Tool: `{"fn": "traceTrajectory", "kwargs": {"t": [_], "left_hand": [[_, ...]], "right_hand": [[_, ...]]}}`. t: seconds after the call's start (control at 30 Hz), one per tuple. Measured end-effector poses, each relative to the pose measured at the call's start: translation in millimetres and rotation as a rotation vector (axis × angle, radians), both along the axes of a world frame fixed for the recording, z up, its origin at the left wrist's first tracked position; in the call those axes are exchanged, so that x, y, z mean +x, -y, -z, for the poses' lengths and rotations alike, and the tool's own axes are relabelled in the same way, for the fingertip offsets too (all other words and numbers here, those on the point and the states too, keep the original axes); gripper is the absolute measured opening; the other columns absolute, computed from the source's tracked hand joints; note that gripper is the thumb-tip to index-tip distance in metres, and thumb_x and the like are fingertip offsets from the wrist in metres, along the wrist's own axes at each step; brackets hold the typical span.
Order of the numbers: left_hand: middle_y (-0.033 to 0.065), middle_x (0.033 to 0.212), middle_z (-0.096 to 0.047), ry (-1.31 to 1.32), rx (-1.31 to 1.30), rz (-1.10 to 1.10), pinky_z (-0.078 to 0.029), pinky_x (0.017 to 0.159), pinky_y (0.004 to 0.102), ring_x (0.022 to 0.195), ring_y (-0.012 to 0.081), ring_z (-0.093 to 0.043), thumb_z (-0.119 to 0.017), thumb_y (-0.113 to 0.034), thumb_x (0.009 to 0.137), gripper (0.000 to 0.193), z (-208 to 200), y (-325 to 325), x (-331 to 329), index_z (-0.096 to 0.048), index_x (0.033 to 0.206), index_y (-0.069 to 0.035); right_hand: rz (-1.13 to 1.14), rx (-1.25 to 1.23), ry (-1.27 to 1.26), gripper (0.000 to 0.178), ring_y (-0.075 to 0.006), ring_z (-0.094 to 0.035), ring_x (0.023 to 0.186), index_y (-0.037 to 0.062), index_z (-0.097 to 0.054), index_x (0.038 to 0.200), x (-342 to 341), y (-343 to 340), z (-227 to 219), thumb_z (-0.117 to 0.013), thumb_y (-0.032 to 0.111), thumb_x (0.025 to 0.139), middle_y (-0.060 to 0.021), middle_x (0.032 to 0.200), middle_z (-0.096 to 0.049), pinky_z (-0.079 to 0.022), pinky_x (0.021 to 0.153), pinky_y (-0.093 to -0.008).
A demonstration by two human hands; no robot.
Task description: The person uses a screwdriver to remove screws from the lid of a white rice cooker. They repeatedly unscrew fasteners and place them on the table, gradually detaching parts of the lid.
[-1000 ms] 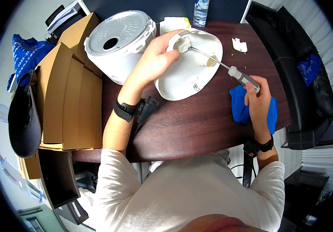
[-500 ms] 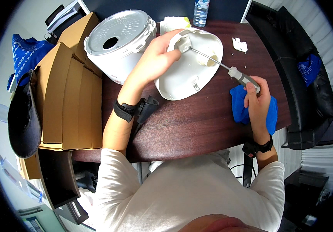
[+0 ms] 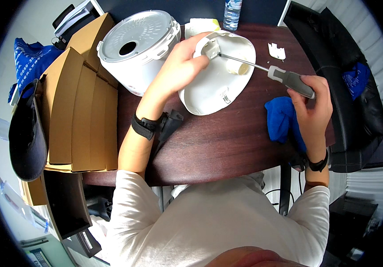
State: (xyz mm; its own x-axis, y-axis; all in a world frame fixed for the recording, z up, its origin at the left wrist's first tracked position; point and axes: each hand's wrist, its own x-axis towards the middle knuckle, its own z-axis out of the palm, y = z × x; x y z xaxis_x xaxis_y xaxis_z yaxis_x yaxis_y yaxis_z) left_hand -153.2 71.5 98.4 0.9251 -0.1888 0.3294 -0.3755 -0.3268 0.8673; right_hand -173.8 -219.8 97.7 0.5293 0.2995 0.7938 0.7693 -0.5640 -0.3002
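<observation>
My left hand (image 3: 184,64) is closed on the edge of a white plastic appliance cover (image 3: 209,95), tilted with its hollow inside toward me. My right hand (image 3: 315,104) grips the handle end of a grey screwdriver (image 3: 284,79). Its shaft runs left into the cover, and the tip meets a small white fitting near my left fingers; whether it sits in a screw I cannot tell. A short cream tube (image 3: 237,67) stands up inside the cover. Behind my left forearm is a white pot-shaped appliance body (image 3: 133,73) with a silvery perforated top and a dark round hole.
A broken-looking white plastic piece (image 3: 276,51) lies right of the cover. A blue cloth (image 3: 280,118) is beside my right wrist. A water bottle (image 3: 231,17) and a white-yellow packet (image 3: 200,26) stand at the back. Cardboard boxes (image 3: 82,115) and a dark cap (image 3: 28,133) are at left.
My right hand has shifted right and turned, now holding the screwdriver nearer its butt end, and the screwdriver lies at a flatter angle. The left hand and the cover have barely moved.
</observation>
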Motion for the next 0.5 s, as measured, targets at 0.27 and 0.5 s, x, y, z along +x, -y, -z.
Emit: {"fn": "traceTrajectory", "kwargs": {"t": [0.27,0.5], "left_hand": [[0.0129,0.103,-0.066,0.024,-0.003,0.020,-0.047,0.087,0.0309,0.095,0.0199,-0.062,-0.046,-0.004,0.074,0.051,1.5,0.6,1.2,-0.055,0.125,-0.003],[0.0133,0.103,-0.067,0.019,-0.021,0.020,-0.047,0.087,0.0309,0.096,0.0200,-0.062,-0.046,-0.003,0.075,0.051,2.3,1.3,0.9,-0.055,0.125,-0.002]], "right_hand": [[0.017,-0.110,0.158,0.032,-0.0157,-0.059,0.081,0.0043,-0.059,0.103,-0.7,0.9,-4.6,-0.074,-0.003,0.075,-0.0105,0.100,-0.057,-0.047,0.059,-0.0227],[0.051,-0.221,0.304,0.034,-0.0214,-0.062,0.083,0.0078,-0.063,0.100,-4.0,7.5,-4.1,-0.078,0.002,0.070,-0.0107,0.100,-0.059,-0.051,0.067,-0.0316]]}}
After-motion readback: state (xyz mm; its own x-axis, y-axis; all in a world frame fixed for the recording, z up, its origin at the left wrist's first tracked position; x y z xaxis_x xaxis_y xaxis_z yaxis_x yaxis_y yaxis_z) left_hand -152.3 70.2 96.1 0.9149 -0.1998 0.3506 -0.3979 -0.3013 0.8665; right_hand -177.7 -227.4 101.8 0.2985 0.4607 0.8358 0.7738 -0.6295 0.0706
